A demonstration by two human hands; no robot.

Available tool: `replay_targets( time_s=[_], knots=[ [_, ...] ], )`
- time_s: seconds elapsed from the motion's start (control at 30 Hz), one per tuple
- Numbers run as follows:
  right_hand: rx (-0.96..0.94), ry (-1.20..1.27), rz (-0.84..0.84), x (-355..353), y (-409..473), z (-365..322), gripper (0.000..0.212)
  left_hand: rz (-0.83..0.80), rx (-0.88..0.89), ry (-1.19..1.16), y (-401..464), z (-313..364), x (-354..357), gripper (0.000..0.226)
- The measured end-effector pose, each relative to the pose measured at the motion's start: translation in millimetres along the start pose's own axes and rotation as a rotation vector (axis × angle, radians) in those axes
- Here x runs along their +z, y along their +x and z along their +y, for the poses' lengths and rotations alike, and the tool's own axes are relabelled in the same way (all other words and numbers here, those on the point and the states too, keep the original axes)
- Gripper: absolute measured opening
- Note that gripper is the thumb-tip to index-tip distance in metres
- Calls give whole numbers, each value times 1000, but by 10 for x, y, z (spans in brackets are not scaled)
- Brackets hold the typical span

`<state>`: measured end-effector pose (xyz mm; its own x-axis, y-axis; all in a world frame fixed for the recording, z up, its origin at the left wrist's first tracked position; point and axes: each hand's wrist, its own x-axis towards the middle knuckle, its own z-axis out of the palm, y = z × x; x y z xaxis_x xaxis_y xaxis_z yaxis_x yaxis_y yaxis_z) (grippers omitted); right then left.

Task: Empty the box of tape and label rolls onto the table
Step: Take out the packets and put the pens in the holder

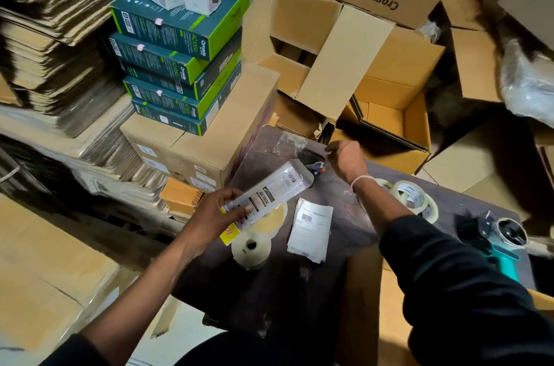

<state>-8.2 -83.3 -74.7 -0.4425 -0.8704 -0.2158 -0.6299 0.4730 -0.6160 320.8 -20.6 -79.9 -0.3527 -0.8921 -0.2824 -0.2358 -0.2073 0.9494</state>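
At the near right edge of the worktop [335, 215] an open box [374, 305] stands, placed close for unloading. A label roll [251, 244] and paper slips [311, 230] lie ahead, tape rolls [415, 199] and a tape dispenser [497, 238] to the right. A long clear packet [269, 196] is gripped by the left hand [215, 212], lifted above the roll. Farther off, the right hand [347, 159] is curled beside a small dark object [311, 160]; whether it is pinched cannot be told.

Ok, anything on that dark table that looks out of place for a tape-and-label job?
The long clear retail package gripped by the left hand is neither tape nor a label roll. It lies slanted over the label roll. The right hand reaches toward a small dark item at the table's far edge.
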Motion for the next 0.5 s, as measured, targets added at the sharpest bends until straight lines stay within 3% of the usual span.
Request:
replay_targets(
  time_s=[0.13, 0.2, 0.37, 0.5],
  knots=[
    [-31, 85, 56, -313, -267, 56, 10, -10, 21, 8, 20, 65, 157, 15],
    [-32, 208, 92, -504, -528, 38, 20, -18, 37, 16, 21, 119, 269, 19],
    [66, 675, -103, -930, -1233, 49, 45, -48, 68, -5, -19, 245, 654, 19],
    [61, 804, -143, -1043, -1477, 354, 39, -97, 86, -46, -111, 365, 1020, 15]
  ],
)
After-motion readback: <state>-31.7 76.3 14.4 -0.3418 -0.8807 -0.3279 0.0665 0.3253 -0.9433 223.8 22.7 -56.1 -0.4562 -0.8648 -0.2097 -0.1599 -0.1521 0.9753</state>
